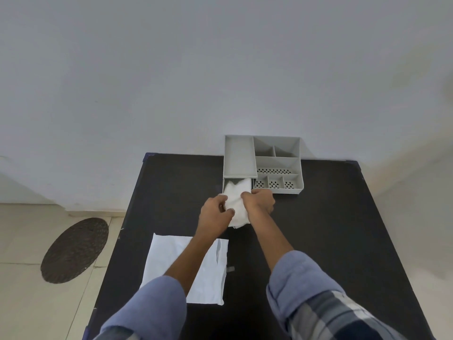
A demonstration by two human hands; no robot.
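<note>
Pinching the cloth with left grip and right grip, mid frame. Push slowly into the drawer, tuck corners in, keep it flat.

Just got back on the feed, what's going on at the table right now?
A person is holding a bunched white cloth with both hands, the left hand and the right hand, at the open drawer of a grey organizer on the black table. Part of the cloth lies in the drawer and part hangs out. A second white cloth lies flat nearer the person.
</note>
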